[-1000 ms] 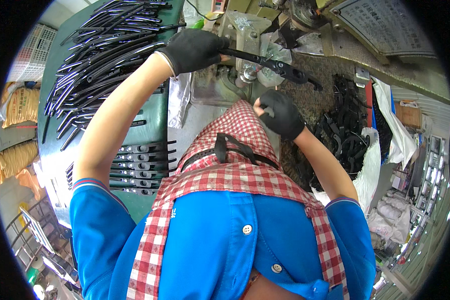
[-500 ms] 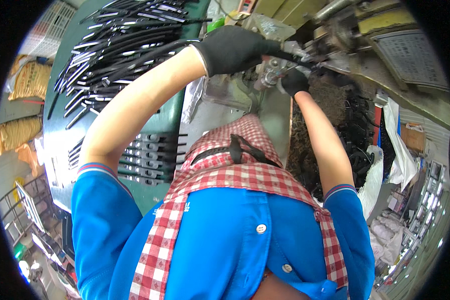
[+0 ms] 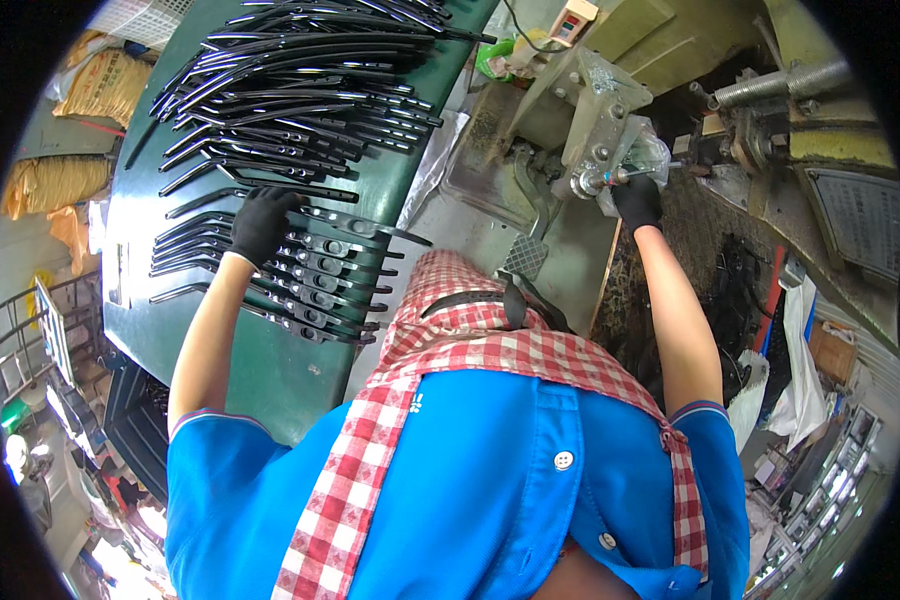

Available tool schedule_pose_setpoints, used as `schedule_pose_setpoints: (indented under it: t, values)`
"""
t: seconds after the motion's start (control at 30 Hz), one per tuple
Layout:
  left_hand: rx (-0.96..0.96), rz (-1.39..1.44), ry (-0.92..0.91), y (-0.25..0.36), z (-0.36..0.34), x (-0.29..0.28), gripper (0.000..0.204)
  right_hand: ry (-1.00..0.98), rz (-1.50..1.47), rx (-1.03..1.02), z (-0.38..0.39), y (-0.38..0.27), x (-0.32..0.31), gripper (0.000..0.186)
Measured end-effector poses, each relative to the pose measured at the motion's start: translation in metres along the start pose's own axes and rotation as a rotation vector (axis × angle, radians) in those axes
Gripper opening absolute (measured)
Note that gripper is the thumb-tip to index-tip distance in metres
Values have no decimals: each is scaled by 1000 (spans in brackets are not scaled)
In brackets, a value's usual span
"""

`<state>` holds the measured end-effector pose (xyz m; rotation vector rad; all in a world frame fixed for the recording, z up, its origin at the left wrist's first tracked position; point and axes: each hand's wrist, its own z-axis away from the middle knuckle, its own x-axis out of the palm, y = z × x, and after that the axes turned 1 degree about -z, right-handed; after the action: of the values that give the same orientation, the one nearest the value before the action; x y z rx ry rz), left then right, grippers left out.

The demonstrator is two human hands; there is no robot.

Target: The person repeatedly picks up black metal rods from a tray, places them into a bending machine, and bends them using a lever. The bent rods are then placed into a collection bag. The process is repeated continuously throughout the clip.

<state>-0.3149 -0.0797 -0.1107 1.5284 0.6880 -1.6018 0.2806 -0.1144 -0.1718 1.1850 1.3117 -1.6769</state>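
My left hand [image 3: 262,225], in a black glove, closes around a bent black metal bar [image 3: 355,222] with a flattened end. That bar lies at the top of a row of similar black bars [image 3: 322,282] with holes, side by side on the green table [image 3: 260,375]. My right hand [image 3: 638,203], also gloved in black, is curled against the metal fixture [image 3: 592,180] of the machine; what its fingers hold is hidden. A loose pile of shiny black bent tubes [image 3: 300,85] lies beyond my left hand.
A foot pedal [image 3: 523,257] stands below the machine. A coil spring [image 3: 785,85] and a metal plate [image 3: 850,220] are at the far right. Dark parts [image 3: 735,275] lie beside my right forearm. Woven sacks [image 3: 105,88] stand left of the table.
My left hand has moved from the machine to the row on the table, holding a bar. My right hand stays by the fixture. The view has shifted.
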Motion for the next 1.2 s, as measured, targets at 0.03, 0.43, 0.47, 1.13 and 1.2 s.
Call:
schedule_pose_setpoints:
  t: [0.03, 0.43, 0.47, 1.13, 1.2]
  values:
    - [-127, 30, 69, -6, 8, 11, 35, 61, -46, -26, 3, -3, -1, 22]
    - [-217, 8, 160, -29, -3, 27, 35, -240, -1383, -30, 54, -90, -128, 16]
    - [-223, 11, 143, -27, -8, 25, 35, -234, -1308, -35, 55, -97, -135, 18]
    - [-27, -10, 360, -50, -3, 25, 29, -305, -424, 360, 119, 46, -156, 22]
    - [-28, 177, 386, -49, -17, 21, 23, -456, -263, 295, 161, 117, -108, 30]
